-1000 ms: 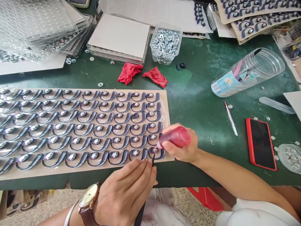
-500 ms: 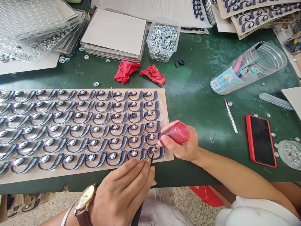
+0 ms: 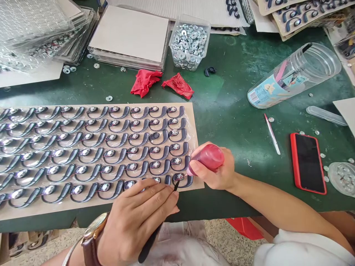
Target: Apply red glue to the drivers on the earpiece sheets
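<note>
My right hand point(image 3: 217, 168) is wrapped round a pink squeeze bottle point(image 3: 208, 157), its narrow tip pointing down-left at the lower right corner part. My left hand point(image 3: 141, 218), with a watch on the wrist, holds black tweezers point(image 3: 151, 242); their dark tip touches or nearly touches the round silver piece of that dark curved part point(image 3: 190, 181). Rows of similar dark curved parts with round silver centres lie under clear film on a brown card sheet point(image 3: 197, 155). My left fingers cover some of the bottom row.
Behind the sheet lie two red cloths point(image 3: 179, 85), a clear tub of washers point(image 3: 190, 44) and stacked white cards point(image 3: 130, 33). To the right are a clear jar point(image 3: 294, 79), a red-and-silver pen-like tool point(image 3: 272, 135) and a red-cased phone point(image 3: 308, 164).
My left hand has shifted slightly left and the tweezers' tip has moved a little left on the corner part. More of the tweezers' black handle shows. My right hand stays nearly in place.
</note>
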Motion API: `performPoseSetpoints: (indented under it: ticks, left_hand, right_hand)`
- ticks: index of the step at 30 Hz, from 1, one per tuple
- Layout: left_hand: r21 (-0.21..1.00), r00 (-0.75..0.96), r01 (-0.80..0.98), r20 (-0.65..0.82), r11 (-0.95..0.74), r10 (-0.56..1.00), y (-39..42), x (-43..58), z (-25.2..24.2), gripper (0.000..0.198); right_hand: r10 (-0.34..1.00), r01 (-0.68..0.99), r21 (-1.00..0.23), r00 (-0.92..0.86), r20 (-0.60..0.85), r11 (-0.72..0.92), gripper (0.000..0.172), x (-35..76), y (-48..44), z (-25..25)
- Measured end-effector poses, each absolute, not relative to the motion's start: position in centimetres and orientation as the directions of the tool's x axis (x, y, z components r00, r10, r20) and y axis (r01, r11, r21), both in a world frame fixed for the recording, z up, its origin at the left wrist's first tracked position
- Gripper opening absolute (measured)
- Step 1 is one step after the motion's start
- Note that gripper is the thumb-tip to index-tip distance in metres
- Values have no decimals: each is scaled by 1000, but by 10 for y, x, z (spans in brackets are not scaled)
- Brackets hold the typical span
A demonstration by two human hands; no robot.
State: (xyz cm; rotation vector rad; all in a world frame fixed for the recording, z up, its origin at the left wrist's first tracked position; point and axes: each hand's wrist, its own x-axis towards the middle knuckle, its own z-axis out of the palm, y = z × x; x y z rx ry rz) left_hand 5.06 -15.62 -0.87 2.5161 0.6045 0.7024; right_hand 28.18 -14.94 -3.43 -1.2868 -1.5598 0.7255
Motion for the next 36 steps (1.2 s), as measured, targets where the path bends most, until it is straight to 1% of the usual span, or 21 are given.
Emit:
performPoseSetpoints:
  ticks: [4,7,10,12,15,17,18,20,22,24,26,31,36]
  left_hand:
    - [583,748,262,381,-769,543,-149,53,-5,21]
    - [682,723,269,323,-680,610,-143,52,-5,23]
    - [764,671,302,255,-570,697,-138,52,-6,20]
    - [790,636,319,231,-523,736,-136,51,-6,17]
    - [798,623,324,223,-507,750,-135,50,-6,16]
    - [778,643,306,256,-549,722,-137,49,-5,18]
    - [756,657,295,284,-585,698,-137,49,-5,18]
    - [680,682,287,350,-675,642,-139,48,-5,20]
    - [567,711,312,393,-762,583,-140,47,-7,21]
    - [462,745,338,401,-820,533,-139,47,-10,23]
    - [401,767,344,401,-849,500,-138,48,-14,24]
    - [341,794,345,391,-875,465,-138,50,-17,23]
    - [359,788,352,384,-864,481,-142,51,-15,23]
  right_hand:
    - [952,415,-864,-15,307,285,23,281,-149,-32]
    - [949,393,-869,-34,313,300,21,279,-150,-33]
    - [936,361,-869,-40,349,339,18,278,-153,-36]
    - [930,311,-880,-35,367,359,18,278,-153,-36]
    - [955,128,-947,5,297,294,21,283,-147,-32]
    - [975,13,-975,7,223,223,24,286,-138,-30]
    - [980,-6,-980,5,201,201,24,287,-133,-29]
    - [983,20,-983,7,183,183,22,288,-123,-31]
    - [984,76,-981,26,178,176,19,286,-116,-34]
    - [984,117,-978,26,176,172,17,283,-113,-39]
    - [982,133,-974,15,189,186,17,280,-113,-42]
    - [969,161,-956,-22,246,247,17,278,-113,-44]
    - [960,240,-929,-58,275,281,21,278,-111,-41]
